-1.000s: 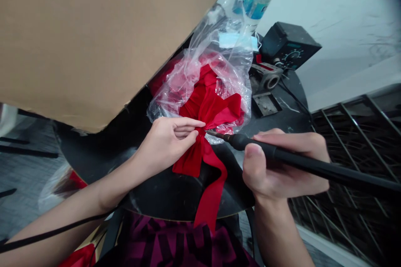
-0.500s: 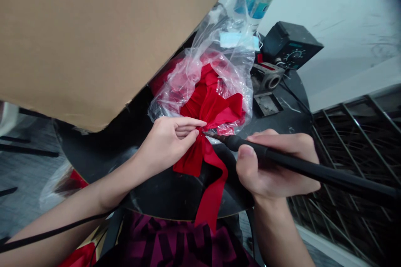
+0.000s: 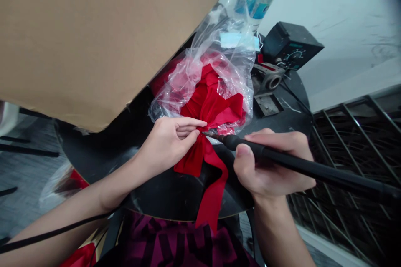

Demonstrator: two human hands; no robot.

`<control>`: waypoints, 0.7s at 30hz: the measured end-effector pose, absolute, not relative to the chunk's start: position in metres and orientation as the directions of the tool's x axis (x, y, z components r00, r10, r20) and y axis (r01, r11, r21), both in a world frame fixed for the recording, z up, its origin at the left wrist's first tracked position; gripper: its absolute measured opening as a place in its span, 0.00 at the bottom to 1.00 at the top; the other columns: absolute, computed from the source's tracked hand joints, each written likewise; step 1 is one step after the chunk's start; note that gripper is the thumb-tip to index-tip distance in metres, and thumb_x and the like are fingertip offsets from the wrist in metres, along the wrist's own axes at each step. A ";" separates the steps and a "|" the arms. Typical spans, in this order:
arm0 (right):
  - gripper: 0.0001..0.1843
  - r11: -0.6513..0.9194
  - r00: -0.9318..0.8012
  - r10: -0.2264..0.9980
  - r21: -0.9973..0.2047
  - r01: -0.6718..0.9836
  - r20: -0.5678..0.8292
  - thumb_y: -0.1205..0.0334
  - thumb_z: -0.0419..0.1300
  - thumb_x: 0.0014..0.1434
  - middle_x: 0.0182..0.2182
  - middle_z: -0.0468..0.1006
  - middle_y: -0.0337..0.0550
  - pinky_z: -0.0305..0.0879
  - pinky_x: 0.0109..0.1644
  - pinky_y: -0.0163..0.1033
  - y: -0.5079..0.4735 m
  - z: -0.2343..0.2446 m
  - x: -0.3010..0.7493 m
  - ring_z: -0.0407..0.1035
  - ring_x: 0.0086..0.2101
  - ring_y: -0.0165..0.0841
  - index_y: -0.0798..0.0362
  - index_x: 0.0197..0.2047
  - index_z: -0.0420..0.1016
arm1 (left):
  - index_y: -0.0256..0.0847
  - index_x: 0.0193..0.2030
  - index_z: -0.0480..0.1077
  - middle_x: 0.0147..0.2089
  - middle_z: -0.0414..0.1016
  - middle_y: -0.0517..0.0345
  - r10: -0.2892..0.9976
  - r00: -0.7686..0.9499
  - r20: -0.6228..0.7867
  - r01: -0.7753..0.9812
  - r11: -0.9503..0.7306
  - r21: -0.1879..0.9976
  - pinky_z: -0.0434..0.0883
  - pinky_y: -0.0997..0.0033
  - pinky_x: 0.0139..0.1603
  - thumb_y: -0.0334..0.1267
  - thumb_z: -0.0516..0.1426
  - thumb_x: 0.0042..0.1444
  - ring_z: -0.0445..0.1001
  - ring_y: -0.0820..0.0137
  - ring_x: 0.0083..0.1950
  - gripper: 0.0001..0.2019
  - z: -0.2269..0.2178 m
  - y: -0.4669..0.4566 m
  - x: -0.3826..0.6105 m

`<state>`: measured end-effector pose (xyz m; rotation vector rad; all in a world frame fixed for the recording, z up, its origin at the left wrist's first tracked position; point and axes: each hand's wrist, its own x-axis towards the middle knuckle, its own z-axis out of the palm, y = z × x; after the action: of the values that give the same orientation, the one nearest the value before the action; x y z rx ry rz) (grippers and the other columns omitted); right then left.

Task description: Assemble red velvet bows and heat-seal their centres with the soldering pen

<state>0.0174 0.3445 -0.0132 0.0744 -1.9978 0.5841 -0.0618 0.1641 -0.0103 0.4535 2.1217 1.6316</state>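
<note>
**Matt cloth and glossy film, centre of the frame**
You have a red velvety bow (image 3: 203,108) lying in a shiny clear plastic bag (image 3: 232,71); your soldering iron (image 3: 275,158) shows a matt black handle and a thin metal tip (image 3: 210,134). The cardboard sheet (image 3: 94,37) at upper left is dull, rough paper, and the black desk (image 3: 166,196) looks scuffed and faintly glossy.

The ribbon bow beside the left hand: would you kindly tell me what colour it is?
The ribbon bow is bright red, shown best in the head view.
</note>
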 end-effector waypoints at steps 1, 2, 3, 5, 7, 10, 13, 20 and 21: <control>0.06 0.882 -0.497 0.199 -0.376 -0.285 0.844 0.58 0.65 0.56 0.23 0.74 0.32 0.68 0.25 0.34 0.344 -0.013 0.018 0.70 0.20 0.29 0.50 0.34 0.73 | 0.34 0.52 0.82 0.49 0.87 0.53 0.498 -0.856 -0.136 -0.002 0.260 0.966 0.81 0.69 0.56 0.35 0.64 0.61 0.86 0.63 0.49 0.14 -0.010 0.164 -0.062; 0.06 0.885 -0.505 0.202 -0.377 -0.274 0.839 0.58 0.65 0.56 0.23 0.74 0.33 0.68 0.25 0.35 0.343 -0.012 0.019 0.70 0.20 0.29 0.50 0.35 0.73 | 0.34 0.52 0.82 0.49 0.87 0.53 0.499 -0.855 -0.141 -0.005 0.263 0.965 0.81 0.68 0.57 0.35 0.63 0.61 0.86 0.63 0.49 0.14 -0.009 0.164 -0.062; 0.06 0.888 -0.510 0.201 -0.375 -0.266 0.837 0.58 0.65 0.56 0.23 0.74 0.32 0.68 0.26 0.35 0.343 -0.011 0.019 0.70 0.20 0.29 0.50 0.35 0.73 | 0.35 0.52 0.82 0.49 0.87 0.53 0.499 -0.855 -0.144 -0.008 0.265 0.964 0.81 0.67 0.57 0.36 0.63 0.61 0.86 0.62 0.49 0.14 -0.009 0.164 -0.062; 0.06 0.894 -0.518 0.194 -0.367 -0.255 0.833 0.58 0.65 0.56 0.23 0.74 0.32 0.69 0.27 0.35 0.342 -0.011 0.020 0.70 0.20 0.29 0.49 0.35 0.73 | 0.35 0.52 0.82 0.49 0.86 0.52 0.499 -0.855 -0.145 -0.011 0.263 0.965 0.81 0.66 0.57 0.36 0.63 0.61 0.86 0.61 0.49 0.14 -0.009 0.165 -0.062; 0.07 0.897 -0.528 0.193 -0.366 -0.246 0.827 0.57 0.64 0.57 0.23 0.75 0.33 0.69 0.27 0.36 0.341 -0.011 0.021 0.71 0.21 0.30 0.49 0.35 0.72 | 0.35 0.52 0.82 0.49 0.86 0.52 0.497 -0.855 -0.147 -0.014 0.261 0.965 0.81 0.66 0.57 0.36 0.63 0.61 0.86 0.61 0.49 0.14 -0.010 0.165 -0.063; 0.07 0.890 -0.533 0.202 -0.381 -0.250 0.821 0.57 0.65 0.57 0.23 0.75 0.33 0.68 0.26 0.35 0.341 -0.011 0.019 0.71 0.21 0.30 0.49 0.34 0.72 | 0.35 0.52 0.82 0.49 0.87 0.52 0.492 -0.858 -0.148 -0.016 0.262 0.965 0.81 0.67 0.57 0.36 0.64 0.61 0.86 0.62 0.49 0.14 -0.010 0.165 -0.062; 0.07 0.869 -0.513 0.207 -0.398 -0.295 0.833 0.58 0.66 0.55 0.23 0.75 0.32 0.67 0.25 0.34 0.342 -0.011 0.017 0.70 0.20 0.29 0.49 0.34 0.73 | 0.34 0.52 0.82 0.49 0.87 0.52 0.497 -0.856 -0.145 -0.014 0.257 0.966 0.81 0.68 0.56 0.36 0.63 0.61 0.86 0.62 0.49 0.14 -0.010 0.165 -0.062; 0.07 0.843 -0.530 0.237 -0.443 -0.304 0.814 0.59 0.67 0.54 0.25 0.77 0.33 0.68 0.25 0.35 0.341 -0.014 0.017 0.72 0.20 0.30 0.48 0.35 0.74 | 0.34 0.52 0.82 0.48 0.87 0.52 0.496 -0.857 -0.142 -0.014 0.253 0.967 0.81 0.69 0.56 0.36 0.64 0.61 0.86 0.63 0.49 0.14 -0.010 0.165 -0.062; 0.06 0.839 -0.537 0.240 -0.451 -0.304 0.808 0.59 0.67 0.54 0.25 0.77 0.34 0.67 0.24 0.36 0.341 -0.014 0.018 0.72 0.20 0.30 0.48 0.35 0.74 | 0.34 0.52 0.82 0.49 0.87 0.52 0.495 -0.857 -0.142 -0.014 0.253 0.967 0.81 0.69 0.56 0.36 0.64 0.61 0.86 0.63 0.49 0.15 -0.010 0.165 -0.062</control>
<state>0.0178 0.3412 -0.0140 0.0464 -2.0238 0.6902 -0.0624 0.1647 -0.0103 0.4376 2.1117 1.6363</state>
